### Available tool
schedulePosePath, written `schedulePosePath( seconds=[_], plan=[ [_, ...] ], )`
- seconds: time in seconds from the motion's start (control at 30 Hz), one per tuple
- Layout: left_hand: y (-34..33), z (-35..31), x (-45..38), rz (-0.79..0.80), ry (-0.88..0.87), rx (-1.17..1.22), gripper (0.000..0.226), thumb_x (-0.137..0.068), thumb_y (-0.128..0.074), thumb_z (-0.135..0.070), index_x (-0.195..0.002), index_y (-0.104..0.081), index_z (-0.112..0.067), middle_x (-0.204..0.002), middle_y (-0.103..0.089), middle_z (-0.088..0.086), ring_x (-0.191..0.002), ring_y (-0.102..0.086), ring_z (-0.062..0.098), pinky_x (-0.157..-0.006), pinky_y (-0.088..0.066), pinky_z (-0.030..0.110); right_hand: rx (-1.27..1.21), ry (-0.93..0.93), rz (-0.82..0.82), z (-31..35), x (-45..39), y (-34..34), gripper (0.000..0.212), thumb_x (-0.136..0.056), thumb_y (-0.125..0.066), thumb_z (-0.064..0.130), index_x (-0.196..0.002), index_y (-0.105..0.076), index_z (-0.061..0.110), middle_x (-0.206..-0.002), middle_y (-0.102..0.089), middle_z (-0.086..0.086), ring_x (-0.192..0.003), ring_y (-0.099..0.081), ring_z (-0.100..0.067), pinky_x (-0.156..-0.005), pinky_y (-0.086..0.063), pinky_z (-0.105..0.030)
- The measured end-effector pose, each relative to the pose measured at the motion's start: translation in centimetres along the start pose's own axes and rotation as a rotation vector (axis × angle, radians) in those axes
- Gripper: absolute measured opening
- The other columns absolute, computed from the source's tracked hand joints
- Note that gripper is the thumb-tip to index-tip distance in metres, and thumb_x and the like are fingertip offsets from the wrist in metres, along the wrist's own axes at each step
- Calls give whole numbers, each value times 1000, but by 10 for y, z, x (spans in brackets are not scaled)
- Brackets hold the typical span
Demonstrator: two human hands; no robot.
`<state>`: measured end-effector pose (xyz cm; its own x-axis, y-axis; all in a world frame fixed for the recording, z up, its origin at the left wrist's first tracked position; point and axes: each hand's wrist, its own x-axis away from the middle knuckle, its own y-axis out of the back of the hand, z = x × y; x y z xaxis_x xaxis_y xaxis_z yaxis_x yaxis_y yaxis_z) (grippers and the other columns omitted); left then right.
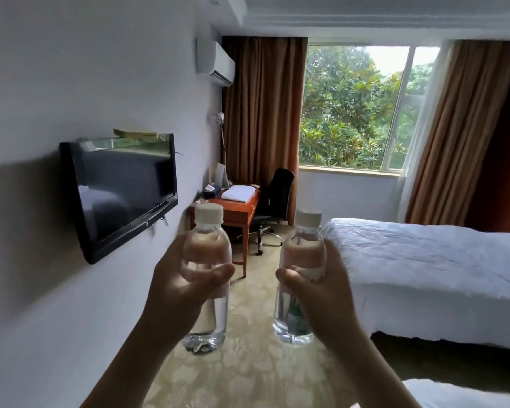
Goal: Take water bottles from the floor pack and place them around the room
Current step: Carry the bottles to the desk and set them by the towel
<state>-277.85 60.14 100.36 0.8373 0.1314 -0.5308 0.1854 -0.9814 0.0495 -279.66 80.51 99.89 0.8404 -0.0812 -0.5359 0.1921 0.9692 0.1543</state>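
The left hand (pixel 183 285) grasps a clear white-capped plastic water bottle (pixel 205 278) upright; the right hand (pixel 321 293) grasps a second clear capped bottle (pixel 299 278) just beside it. Both are held up nearer than the orange wooden desk (pixel 233 206), left of the white-sheeted bed (pixel 424 266).

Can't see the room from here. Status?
Left hand grips one bottle, right hand another, both upright. Desk ahead, carpet path open.

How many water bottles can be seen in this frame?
2. One water bottle is held upright in the left hand, near the wall-mounted TV. The other bottle is upright in the right hand, on the bed side. The floor pack is out of view.
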Motion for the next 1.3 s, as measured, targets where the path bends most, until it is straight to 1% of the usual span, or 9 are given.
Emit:
schedulePosePath(
  seconds=[0.2,0.3,0.4,0.47,0.6,0.77,0.87,1.2,1.3],
  plan=[
    [-32,72,-132,16,3,108,59,-53,-72,-54,-107,-63,-32,-96,-70,-10,-93,-70,9,-59,-56,15,58,37,5,-60,-126,-31,44,-63,-75,28,-100,-52,35,-92,-62,24,-83,-65,-2,-58,-53,-14],
    [-57,100,-194,66,-10,144,47,-54,-75,-52,-99,-65,-42,-97,-70,-4,-92,-70,13,-62,-57,17,45,18,-21,-91,-185,-33,46,-62,-75,29,-102,-52,33,-90,-63,23,-81,-65,-2,-60,-53,-11],
    [-81,125,-249,125,-22,162,54,-47,-81,-67,-95,-65,-49,-97,-68,0,-88,-71,14,-61,-57,18,21,8,-36,-125,-241,-36,50,-61,-76,29,-105,-53,30,-91,-63,24,-82,-66,0,-60,-53,-11],
    [-99,148,-287,136,-27,149,53,-48,-80,-69,-93,-66,-45,-93,-67,6,-82,-71,18,-60,-58,21,4,18,-53,-154,-280,-38,48,-60,-76,25,-102,-55,27,-89,-65,22,-78,-66,0,-60,-51,-10],
    [-133,208,-357,84,-27,119,46,-62,-77,-45,-105,-64,-32,-91,-68,7,-83,-72,28,-66,-62,36,-27,43,-40,-218,-358,-43,44,-60,-75,21,-101,-57,22,-81,-66,10,-73,-65,-1,-60,-52,-13],
    [-183,277,-444,25,7,121,47,-63,-76,-37,-107,-64,-27,-90,-69,1,-85,-72,30,-67,-61,35,-97,58,19,-299,-461,-47,44,-61,-74,18,-101,-57,23,-86,-65,14,-69,-63,-3,-60,-52,-16],
    [-204,309,-499,-8,30,84,54,-63,-76,-38,-110,-62,-17,-90,-69,1,-87,-71,32,-67,-62,37,-124,59,54,-338,-528,-54,47,-62,-74,18,-105,-57,21,-83,-64,4,-70,-64,-5,-62,-53,-17],
    [-225,417,-672,-92,81,-19,46,-61,-81,-34,-103,-65,-24,-91,-68,-6,-92,-71,24,-70,-59,32,-154,38,173,-450,-714,-117,49,-62,-75,20,-106,-55,32,-92,-64,18,-79,-64,-7,-67,-55,-20],
    [-230,453,-727,-59,10,-36,31,-63,-79,-27,-88,-64,-18,-84,-63,-5,-85,-66,5,-69,-53,21,-153,33,162,-489,-765,-143,49,-63,-76,20,-107,-56,32,-91,-64,14,-79,-64,-10,-68,-56,-26]
  ],
)
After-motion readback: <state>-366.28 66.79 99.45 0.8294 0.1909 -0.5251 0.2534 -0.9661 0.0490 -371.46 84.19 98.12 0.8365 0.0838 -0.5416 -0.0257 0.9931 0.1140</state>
